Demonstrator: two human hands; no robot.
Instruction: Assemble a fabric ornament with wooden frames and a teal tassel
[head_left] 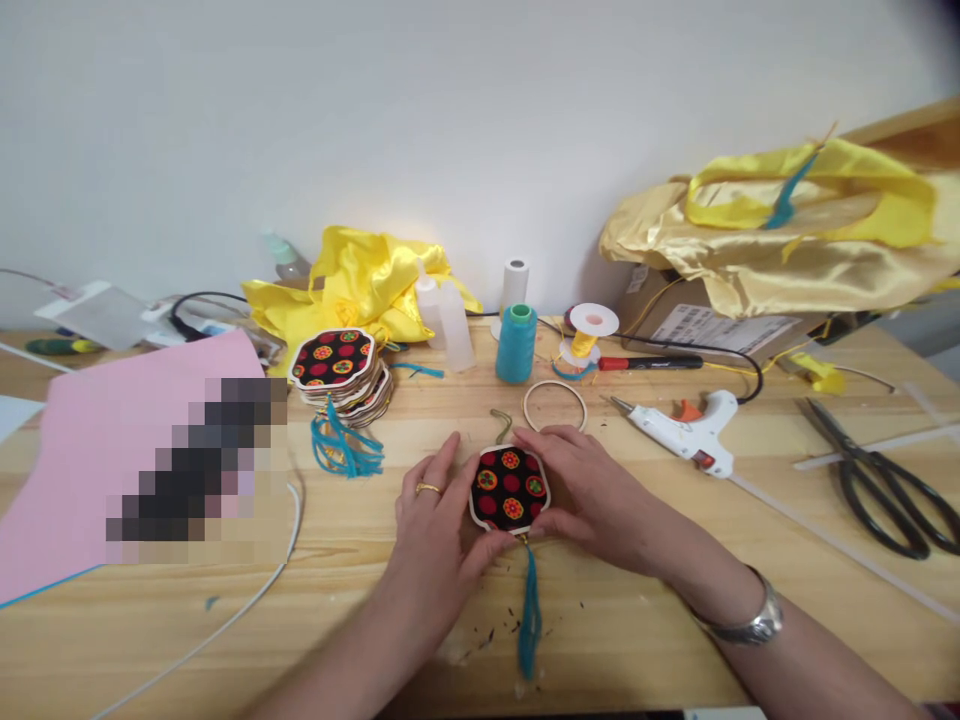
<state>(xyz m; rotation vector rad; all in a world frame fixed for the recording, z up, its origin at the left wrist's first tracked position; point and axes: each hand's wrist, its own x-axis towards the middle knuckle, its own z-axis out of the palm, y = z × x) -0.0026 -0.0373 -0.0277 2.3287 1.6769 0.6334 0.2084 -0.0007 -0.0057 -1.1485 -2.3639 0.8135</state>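
Forearms, then hands in a grip at opposite edges of patterned pendant, open tabletop leftward.

Two hands and one tasselled pendant appear before one teal thread cone, with two squeeze bottles at its left, one glue gun and one pair of scissors at its right.

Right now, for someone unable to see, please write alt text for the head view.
The left hand and right hand hold a black patterned pad with a blue tassel at a wooden table. Similar stacked pads and a thread cone stand beyond; a glue gun and scissors lie to the right.
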